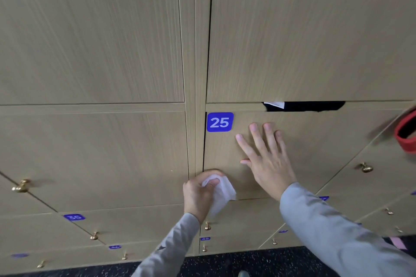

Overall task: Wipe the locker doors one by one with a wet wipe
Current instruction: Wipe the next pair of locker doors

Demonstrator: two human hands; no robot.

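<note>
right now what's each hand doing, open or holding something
Left hand: closed on the wet wipe, at the lower left corner of locker door 25.
Right hand: open, fingers straight, flat against the same door.

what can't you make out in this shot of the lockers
All in the head view:
- Inside of locker 25: only a dark gap shows over its door.
- Its knob: not visible, perhaps behind the left hand gripping the wet wipe.
- Red object: cut off by the right edge.
- Lower number plates: blurred and too small to read.
- Right hand: flat on the door; pressure unknowable.
</note>
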